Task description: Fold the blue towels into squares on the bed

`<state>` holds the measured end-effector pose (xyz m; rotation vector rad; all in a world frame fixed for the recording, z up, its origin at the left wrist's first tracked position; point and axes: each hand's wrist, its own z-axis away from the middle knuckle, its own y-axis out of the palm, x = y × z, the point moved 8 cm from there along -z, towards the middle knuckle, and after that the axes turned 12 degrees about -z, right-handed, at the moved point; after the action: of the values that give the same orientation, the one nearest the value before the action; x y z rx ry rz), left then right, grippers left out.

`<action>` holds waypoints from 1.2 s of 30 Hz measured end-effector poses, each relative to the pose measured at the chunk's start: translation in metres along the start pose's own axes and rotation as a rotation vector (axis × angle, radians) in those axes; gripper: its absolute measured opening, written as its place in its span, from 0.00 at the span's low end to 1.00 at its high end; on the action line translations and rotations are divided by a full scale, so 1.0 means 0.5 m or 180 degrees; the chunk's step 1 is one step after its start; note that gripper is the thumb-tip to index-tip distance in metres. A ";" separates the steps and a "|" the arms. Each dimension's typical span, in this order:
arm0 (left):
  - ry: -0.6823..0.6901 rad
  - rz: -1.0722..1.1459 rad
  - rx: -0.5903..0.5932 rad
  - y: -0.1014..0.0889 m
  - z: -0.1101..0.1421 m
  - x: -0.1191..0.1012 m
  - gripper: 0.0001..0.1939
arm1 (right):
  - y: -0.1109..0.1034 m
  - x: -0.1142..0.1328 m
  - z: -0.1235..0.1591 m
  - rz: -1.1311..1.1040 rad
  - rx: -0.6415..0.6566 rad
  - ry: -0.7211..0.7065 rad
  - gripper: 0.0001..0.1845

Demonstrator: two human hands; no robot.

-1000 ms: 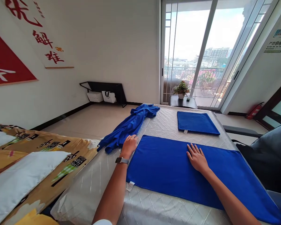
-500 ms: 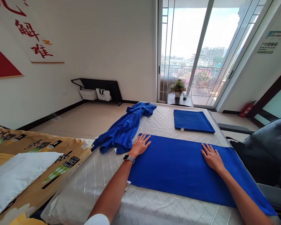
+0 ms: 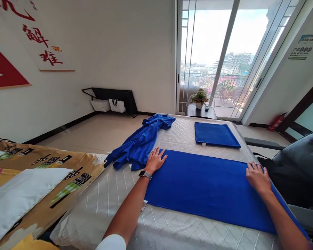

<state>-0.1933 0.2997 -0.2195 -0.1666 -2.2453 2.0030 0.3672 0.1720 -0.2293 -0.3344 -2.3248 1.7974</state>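
Observation:
A long blue towel (image 3: 206, 185) lies flat across the quilted grey mattress (image 3: 177, 137) in front of me. My left hand (image 3: 155, 160), with a watch on the wrist, rests flat and open on the towel's far left corner. My right hand (image 3: 257, 177) lies flat and open on the towel near its right end. A crumpled blue towel (image 3: 139, 144) hangs over the mattress's left edge, just beyond my left hand. A folded blue towel (image 3: 216, 134) sits farther back on the mattress.
A patterned quilt with white pillows (image 3: 28, 184) lies at the left. A dark grey chair (image 3: 299, 163) stands at the right. Beyond the mattress are a small table with a potted plant (image 3: 200, 99), glass balcony doors and a black shelf (image 3: 112, 99) by the wall.
My right hand has slid to the right along the flat towel, from its middle to near its right end. My left hand opened flat on the towel's left corner.

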 end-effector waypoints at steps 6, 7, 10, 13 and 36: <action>0.0005 0.0075 -0.0011 0.005 -0.002 0.002 0.32 | -0.029 0.352 0.025 -0.1085 0.0603 -0.1015 0.35; 0.0008 0.0083 -0.0020 0.005 -0.002 0.003 0.32 | -0.025 0.396 0.030 -0.1235 0.0716 -0.1123 0.36; 0.0029 0.0068 -0.0044 0.006 -0.002 0.003 0.32 | -0.002 0.457 0.039 -0.1381 0.0966 -0.1288 0.36; 0.0033 0.0035 -0.0074 0.008 -0.002 0.004 0.32 | 0.024 0.411 0.032 -0.1250 0.1009 -0.1256 0.36; 0.0008 -0.0011 -0.0050 0.009 -0.004 0.000 0.32 | -0.032 0.322 0.052 -0.0988 0.0509 -0.1012 0.36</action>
<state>-0.1929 0.3022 -0.2239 -0.1666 -2.2589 1.9828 0.2046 0.1906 -0.2192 0.3417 -2.2437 1.9701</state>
